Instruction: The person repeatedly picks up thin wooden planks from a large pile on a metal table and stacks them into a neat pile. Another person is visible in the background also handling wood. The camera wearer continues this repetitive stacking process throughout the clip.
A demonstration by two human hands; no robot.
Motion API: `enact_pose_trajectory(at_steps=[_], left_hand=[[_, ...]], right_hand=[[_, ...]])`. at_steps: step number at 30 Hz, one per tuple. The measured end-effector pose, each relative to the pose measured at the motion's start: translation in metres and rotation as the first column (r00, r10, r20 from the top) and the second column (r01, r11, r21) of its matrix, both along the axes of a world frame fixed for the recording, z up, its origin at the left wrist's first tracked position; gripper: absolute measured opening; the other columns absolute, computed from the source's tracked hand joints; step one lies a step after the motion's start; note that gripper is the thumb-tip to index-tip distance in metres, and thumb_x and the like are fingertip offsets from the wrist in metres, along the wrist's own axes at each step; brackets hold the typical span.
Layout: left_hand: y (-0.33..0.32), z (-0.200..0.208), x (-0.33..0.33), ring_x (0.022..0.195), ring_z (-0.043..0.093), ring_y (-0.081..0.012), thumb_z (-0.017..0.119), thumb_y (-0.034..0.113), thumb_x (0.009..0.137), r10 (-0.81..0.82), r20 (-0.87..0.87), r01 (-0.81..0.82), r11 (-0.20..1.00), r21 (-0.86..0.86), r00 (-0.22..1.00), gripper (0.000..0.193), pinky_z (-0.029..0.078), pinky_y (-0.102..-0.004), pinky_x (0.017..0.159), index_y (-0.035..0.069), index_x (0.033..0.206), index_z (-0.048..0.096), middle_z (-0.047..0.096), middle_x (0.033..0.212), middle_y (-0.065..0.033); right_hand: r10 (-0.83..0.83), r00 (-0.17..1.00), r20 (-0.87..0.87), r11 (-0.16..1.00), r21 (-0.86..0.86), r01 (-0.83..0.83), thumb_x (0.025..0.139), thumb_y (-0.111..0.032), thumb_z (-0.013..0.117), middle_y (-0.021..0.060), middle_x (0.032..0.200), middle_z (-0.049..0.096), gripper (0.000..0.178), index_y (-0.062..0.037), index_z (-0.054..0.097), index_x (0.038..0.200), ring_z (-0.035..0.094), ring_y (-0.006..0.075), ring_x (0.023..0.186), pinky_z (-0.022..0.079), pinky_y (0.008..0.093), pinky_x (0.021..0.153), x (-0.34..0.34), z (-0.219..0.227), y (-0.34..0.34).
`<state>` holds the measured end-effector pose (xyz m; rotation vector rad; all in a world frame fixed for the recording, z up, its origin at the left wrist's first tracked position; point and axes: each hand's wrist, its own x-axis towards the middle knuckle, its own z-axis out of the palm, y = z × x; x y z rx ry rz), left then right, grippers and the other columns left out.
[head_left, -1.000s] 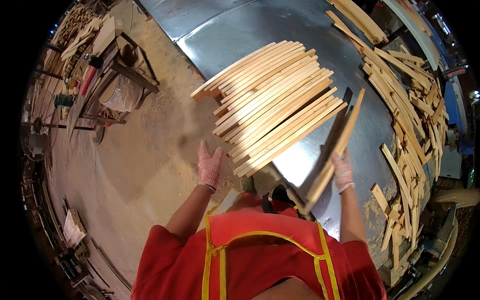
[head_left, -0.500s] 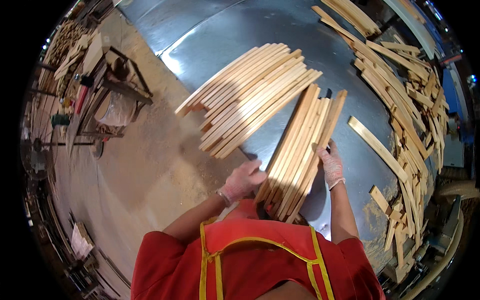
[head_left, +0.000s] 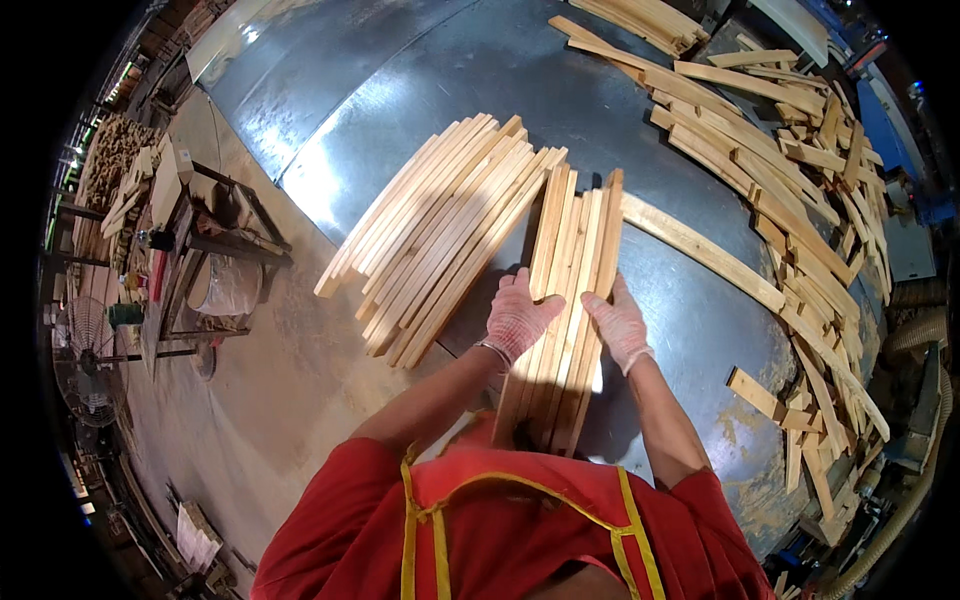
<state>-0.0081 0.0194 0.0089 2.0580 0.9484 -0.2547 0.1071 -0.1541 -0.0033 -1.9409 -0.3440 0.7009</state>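
A bundle of pale wooden strips [head_left: 553, 360] stretches away from my apron, its near end close against me. My left hand [head_left: 518, 320], in a whitish-pink knit glove, clasps the bundle's left side with the thumb lying over the top. On the opposite side my right hand [head_left: 618, 325], gloved alike, presses in with its thumb on the upper faces. The fingers of both hands are partly hidden beside the wood. Left of the bundle lies a wider row of wooden strips [head_left: 445, 225], side by side with uneven ends.
The strips lie on a shiny metal table [head_left: 400, 110]. A single long strip [head_left: 700, 248] lies to the right, reaching a messy heap of wood pieces [head_left: 790, 215]. At far left stand a wooden stand [head_left: 235, 245] and a fan [head_left: 90, 350] on the dusty floor [head_left: 230, 400].
My left hand has come up against the bundle's left side and now grips it. The right hand's thumb has moved onto the top. In the picture, the bundle and row have shifted left.
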Motion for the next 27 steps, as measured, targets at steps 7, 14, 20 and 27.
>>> enact_pose_trajectory(at_steps=[7,14,20,27], left_hand=[[0.0,0.167,0.021,0.128,0.057,-0.0439,0.087,0.027,0.08,-0.111,0.835,-0.101,0.976,0.195,0.539,0.093,0.052,-0.0482,0.107,0.002,0.157,0.043,0.053,0.139,-0.0282],[0.029,0.114,-0.017,0.126,0.058,-0.0405,0.081,0.022,0.082,-0.432,0.841,0.067,0.898,0.435,0.325,0.078,0.051,-0.0483,0.105,0.007,0.151,0.047,0.058,0.136,-0.0173],[0.082,-0.02,-0.114,0.132,0.056,-0.0301,0.051,0.02,0.1,-0.775,-0.117,0.459,0.239,0.856,0.621,0.05,0.045,-0.0448,0.112,0.002,0.146,0.053,0.062,0.133,-0.0151],[0.098,0.002,-0.122,0.122,0.06,-0.0314,0.056,0.016,0.094,-0.77,0.051,0.426,0.406,0.808,0.636,0.036,0.048,-0.0448,0.104,0.005,0.127,0.063,0.064,0.121,-0.0142]], right_hand=[[-0.327,0.894,0.307,0.83,0.546,0.116,0.092,-0.015,0.081,0.0142,0.138,0.064,0.074,-0.0017,0.046,0.156,0.061,0.023,0.123,0.05,0.0355,0.107,-0.007,0.212,0.005],[-0.313,0.946,-0.086,0.717,0.631,0.295,0.106,-0.033,0.065,0.0108,0.148,0.058,0.067,-0.0024,0.04,0.16,0.056,0.0234,0.134,0.042,0.037,0.118,-0.058,0.134,-0.03],[0.285,0.88,0.379,0.842,-0.537,-0.041,0.104,-0.02,0.049,0.0284,0.149,0.054,0.064,0.0023,0.031,0.161,0.056,0.0451,0.134,0.046,0.0457,0.116,-0.149,-0.019,-0.005],[0.144,0.99,0.005,0.925,-0.356,-0.133,0.093,-0.026,0.064,0.0274,0.115,0.071,0.074,0.0037,0.041,0.156,0.07,0.0406,0.112,0.054,0.0477,0.1,-0.119,0.002,-0.012]])
